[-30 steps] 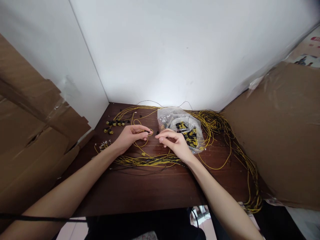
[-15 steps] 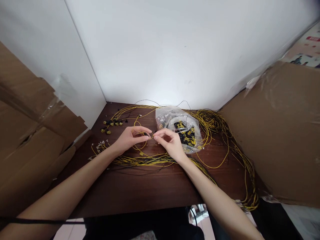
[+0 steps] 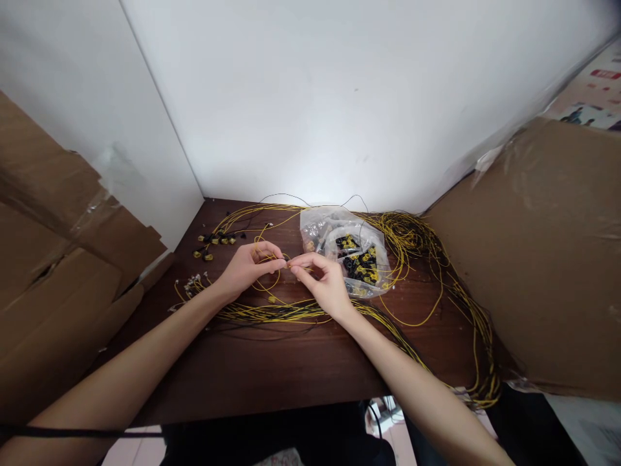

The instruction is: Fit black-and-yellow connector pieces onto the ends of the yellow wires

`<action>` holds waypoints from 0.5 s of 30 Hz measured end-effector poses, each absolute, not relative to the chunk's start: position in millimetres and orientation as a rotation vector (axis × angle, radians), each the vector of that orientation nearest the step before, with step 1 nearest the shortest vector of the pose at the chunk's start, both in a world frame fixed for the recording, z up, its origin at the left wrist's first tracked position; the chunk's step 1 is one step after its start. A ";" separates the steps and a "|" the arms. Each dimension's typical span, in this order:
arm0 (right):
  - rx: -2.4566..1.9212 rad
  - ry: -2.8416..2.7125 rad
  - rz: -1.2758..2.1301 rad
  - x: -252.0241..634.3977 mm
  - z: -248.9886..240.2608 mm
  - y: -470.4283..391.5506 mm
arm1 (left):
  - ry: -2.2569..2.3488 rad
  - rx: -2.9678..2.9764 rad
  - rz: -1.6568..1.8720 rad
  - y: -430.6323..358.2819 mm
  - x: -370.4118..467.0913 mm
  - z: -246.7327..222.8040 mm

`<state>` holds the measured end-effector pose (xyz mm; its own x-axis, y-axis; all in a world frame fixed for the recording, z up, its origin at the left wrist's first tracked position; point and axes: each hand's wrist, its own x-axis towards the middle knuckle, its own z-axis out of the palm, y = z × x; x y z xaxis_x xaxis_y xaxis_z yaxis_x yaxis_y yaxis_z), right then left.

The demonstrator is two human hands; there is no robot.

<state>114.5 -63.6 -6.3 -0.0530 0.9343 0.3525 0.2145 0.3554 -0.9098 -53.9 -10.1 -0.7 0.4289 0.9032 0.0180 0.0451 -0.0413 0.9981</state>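
Note:
My left hand (image 3: pixel 248 266) is closed in a pinch on a small black part (image 3: pixel 286 259), most of it hidden by the fingertips. Just to the right, my right hand (image 3: pixel 326 283) pinches a thin yellow wire; its end is too small to make out. The fingertips of both hands nearly meet above the table. A loop of yellow wire (image 3: pixel 272 285) hangs by the left hand. Beyond the right hand lies a clear plastic bag (image 3: pixel 317 223) filled with small black and yellow connectors (image 3: pixel 361 264).
Below the hands, a bundle of yellow and black wires (image 3: pixel 272 315) crosses the brown table (image 3: pixel 272 369). Several wired connectors (image 3: pixel 216 239) lie at the back left. A wire coil (image 3: pixel 405 233) sits at right. Cardboard (image 3: pixel 533 259) flanks both sides; a white wall (image 3: pixel 310 116) stands behind.
The fingertips of my two hands have come closer together, and my right hand has moved slightly left. The black part is now more covered by the fingers.

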 end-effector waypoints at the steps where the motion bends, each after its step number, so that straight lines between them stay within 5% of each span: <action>1: -1.085 -1.532 0.825 114.7 -6.1 -63.6 | 0.897 1.453 0.871 -10.0 -54.2 -0.2; 15: -1.081 -1.602 0.714 116.4 -6.2 -61.7 | 0.877 1.572 0.787 -10.2 -55.4 2.1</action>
<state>116.4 -61.7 -6.2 -0.0658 0.9056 0.4191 0.2938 0.4190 -0.8591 -55.4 -10.2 2.1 0.5018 0.8644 0.0316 0.1246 -0.1084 0.9863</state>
